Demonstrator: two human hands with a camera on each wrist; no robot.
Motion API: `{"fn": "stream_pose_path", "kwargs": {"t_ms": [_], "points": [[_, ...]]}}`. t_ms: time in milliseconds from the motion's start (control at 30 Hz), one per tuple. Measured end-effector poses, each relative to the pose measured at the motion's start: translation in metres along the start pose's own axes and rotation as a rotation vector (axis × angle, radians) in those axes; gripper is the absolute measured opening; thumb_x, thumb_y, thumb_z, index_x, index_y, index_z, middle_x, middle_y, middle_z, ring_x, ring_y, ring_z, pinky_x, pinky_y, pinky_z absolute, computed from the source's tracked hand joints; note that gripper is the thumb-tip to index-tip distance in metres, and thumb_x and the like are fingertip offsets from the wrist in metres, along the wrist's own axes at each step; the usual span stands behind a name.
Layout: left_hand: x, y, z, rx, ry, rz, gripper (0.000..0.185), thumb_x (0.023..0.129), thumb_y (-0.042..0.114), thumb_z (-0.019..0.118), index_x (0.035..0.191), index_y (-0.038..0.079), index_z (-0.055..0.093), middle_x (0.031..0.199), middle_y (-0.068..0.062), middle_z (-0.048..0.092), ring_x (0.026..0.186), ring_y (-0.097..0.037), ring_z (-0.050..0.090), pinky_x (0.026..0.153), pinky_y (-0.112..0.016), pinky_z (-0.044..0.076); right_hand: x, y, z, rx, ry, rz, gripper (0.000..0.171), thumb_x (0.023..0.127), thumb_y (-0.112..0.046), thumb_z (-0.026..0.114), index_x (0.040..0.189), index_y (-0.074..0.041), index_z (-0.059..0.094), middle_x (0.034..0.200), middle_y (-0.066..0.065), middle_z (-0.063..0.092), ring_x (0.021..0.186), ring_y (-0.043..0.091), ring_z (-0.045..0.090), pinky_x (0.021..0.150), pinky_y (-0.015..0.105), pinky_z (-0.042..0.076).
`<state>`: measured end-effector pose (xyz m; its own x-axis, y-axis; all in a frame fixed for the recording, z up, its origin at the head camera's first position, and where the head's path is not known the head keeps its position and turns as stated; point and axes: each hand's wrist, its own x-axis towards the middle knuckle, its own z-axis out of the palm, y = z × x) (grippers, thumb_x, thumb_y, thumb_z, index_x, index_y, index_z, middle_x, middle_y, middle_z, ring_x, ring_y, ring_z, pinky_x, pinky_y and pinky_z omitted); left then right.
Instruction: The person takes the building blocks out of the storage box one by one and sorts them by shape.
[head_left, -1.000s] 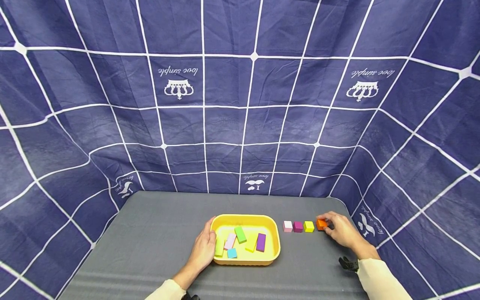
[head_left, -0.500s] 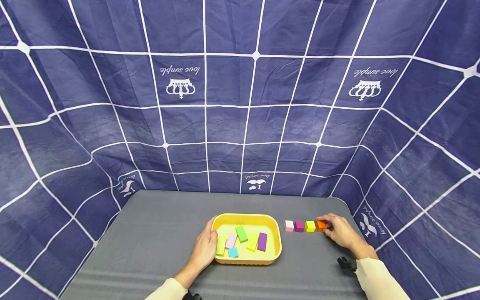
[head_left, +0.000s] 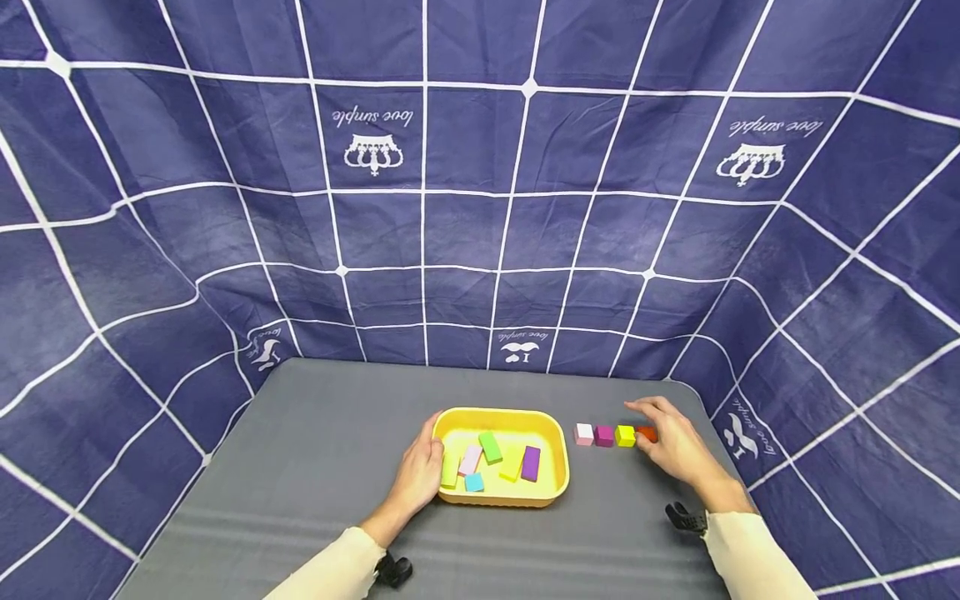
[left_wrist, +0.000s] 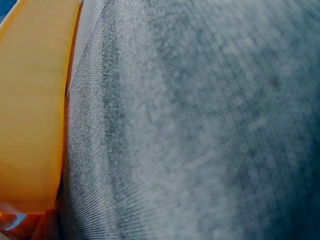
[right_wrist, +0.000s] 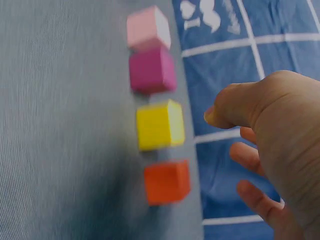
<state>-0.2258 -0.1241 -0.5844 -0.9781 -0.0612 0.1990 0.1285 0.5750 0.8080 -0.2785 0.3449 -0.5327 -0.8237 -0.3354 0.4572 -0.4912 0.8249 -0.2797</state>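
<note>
Nearest us, our left hand (head_left: pixel 420 479) rests against the left rim of the yellow oval plastic tray (head_left: pixel 553 433), fingers curled on its edge; the left wrist view shows only the tray wall (left_wrist: pixel 30 110) and the grey cloth table top (left_wrist: pixel 200 125).

In the tray lie six flat foam pieces not yet taken out: a lime bar (head_left: pixel 450 469), a pale pink bar (head_left: pixel 470 459), a green bar (head_left: pixel 491 447), a small teal block (head_left: pixel 473 482), a yellow bar (head_left: pixel 512 467) and a purple bar (head_left: pixel 530 463).

Right of the tray, four cubes stand in a row on the table: pink cube (right_wrist: pixel 147 27), magenta cube (right_wrist: pixel 152 69), yellow cube (right_wrist: pixel 160 125), orange cube (right_wrist: pixel 167 181). By our judgement the row is partly built, with the tray pieces left.

Our right hand (head_left: pixel 671 442) hangs just beside the orange cube, fingers loose, holding nothing.

Beyond, a navy grid-patterned cloth backdrop (head_left: pixel 480 208).
</note>
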Motion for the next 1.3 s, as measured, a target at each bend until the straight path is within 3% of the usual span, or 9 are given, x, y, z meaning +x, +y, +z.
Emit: {"fn": "stream_pose_path", "kwargs": {"t_ms": [100, 233, 300, 500, 633, 700, 967, 1200, 1300], "points": [[0.002, 0.002, 0.000, -0.008, 0.005, 0.011, 0.056, 0.116, 0.005, 0.045, 0.171, 0.004, 0.052, 0.168, -0.028, 0.064, 0.154, -0.051, 0.064, 0.130, -0.069, 0.049, 0.007, -0.019, -0.004, 0.011, -0.023, -0.012, 0.061, 0.085, 0.006, 0.091, 0.143, -0.007, 0.080, 0.135, 0.014, 0.078, 0.103, 0.035, 0.078, 0.086, 0.054, 0.062], [0.005, 0.001, 0.000, -0.013, 0.026, 0.044, 0.055, 0.115, 0.008, 0.045, 0.169, 0.003, 0.054, 0.164, -0.030, 0.066, 0.151, -0.053, 0.065, 0.126, -0.071, 0.051, 0.016, -0.044, -0.003, 0.013, -0.068, -0.025, 0.059, 0.089, 0.004, 0.091, 0.144, -0.011, 0.080, 0.137, 0.010, 0.078, 0.105, 0.032, 0.077, 0.088, 0.053, 0.063], [0.008, 0.000, 0.000, -0.013, 0.034, 0.054, 0.055, 0.114, 0.008, 0.044, 0.168, 0.001, 0.054, 0.163, -0.032, 0.066, 0.150, -0.054, 0.066, 0.125, -0.072, 0.051, 0.021, -0.056, -0.001, 0.014, -0.080, -0.066, 0.058, 0.090, 0.003, 0.091, 0.145, -0.012, 0.080, 0.137, 0.009, 0.078, 0.112, 0.033, 0.079, 0.093, 0.057, 0.065], [0.013, -0.003, -0.001, -0.013, 0.026, 0.054, 0.056, 0.115, 0.007, 0.044, 0.169, 0.001, 0.052, 0.165, -0.033, 0.064, 0.152, -0.056, 0.063, 0.128, -0.073, 0.049, 0.037, -0.086, 0.010, 0.041, -0.100, -0.240, 0.055, 0.089, 0.003, 0.092, 0.141, -0.010, 0.081, 0.133, 0.008, 0.080, 0.110, 0.029, 0.081, 0.091, 0.052, 0.069], [0.017, -0.010, 0.002, 0.004, 0.073, 0.128, 0.055, 0.115, 0.012, 0.042, 0.167, 0.000, 0.053, 0.159, -0.034, 0.068, 0.145, -0.055, 0.068, 0.121, -0.068, 0.055, 0.049, -0.102, 0.014, 0.033, -0.172, -0.271, 0.051, 0.093, -0.002, 0.091, 0.143, -0.010, 0.080, 0.136, 0.007, 0.078, 0.099, 0.025, 0.078, 0.087, 0.046, 0.066], [0.017, -0.010, 0.002, 0.001, 0.085, 0.140, 0.055, 0.115, 0.012, 0.042, 0.167, 0.000, 0.054, 0.157, -0.035, 0.068, 0.143, -0.055, 0.069, 0.120, -0.068, 0.056, 0.055, -0.110, 0.016, 0.024, -0.218, -0.279, 0.052, 0.096, -0.004, 0.091, 0.146, -0.011, 0.079, 0.137, 0.006, 0.077, 0.102, 0.025, 0.078, 0.090, 0.046, 0.066], [0.014, 0.000, -0.005, -0.001, -0.001, 0.017, 0.056, 0.117, 0.007, 0.044, 0.172, 0.000, 0.049, 0.168, -0.033, 0.062, 0.155, -0.054, 0.061, 0.132, -0.070, 0.046, 0.074, -0.141, 0.028, 0.085, -0.381, -0.350, 0.050, 0.102, -0.009, 0.086, 0.150, -0.011, 0.077, 0.140, 0.009, 0.074, 0.125, 0.029, 0.077, 0.109, 0.052, 0.067], [0.005, -0.001, -0.003, 0.014, 0.020, 0.055, 0.054, 0.115, 0.008, 0.045, 0.167, -0.003, 0.052, 0.162, -0.035, 0.066, 0.149, -0.056, 0.065, 0.125, -0.072, 0.051, 0.078, -0.162, 0.037, 0.074, -0.475, -0.394, 0.049, 0.103, -0.011, 0.085, 0.151, -0.012, 0.077, 0.140, 0.006, 0.075, 0.127, 0.027, 0.077, 0.112, 0.049, 0.066], [-0.001, 0.000, -0.003, 0.003, 0.006, 0.038, 0.054, 0.116, 0.009, 0.044, 0.169, -0.002, 0.051, 0.165, -0.033, 0.064, 0.152, -0.055, 0.064, 0.128, -0.071, 0.049, 0.079, -0.170, 0.042, 0.052, -0.529, -0.414, 0.049, 0.104, -0.015, 0.085, 0.153, -0.014, 0.076, 0.142, 0.005, 0.074, 0.127, 0.026, 0.076, 0.111, 0.048, 0.066]]}}
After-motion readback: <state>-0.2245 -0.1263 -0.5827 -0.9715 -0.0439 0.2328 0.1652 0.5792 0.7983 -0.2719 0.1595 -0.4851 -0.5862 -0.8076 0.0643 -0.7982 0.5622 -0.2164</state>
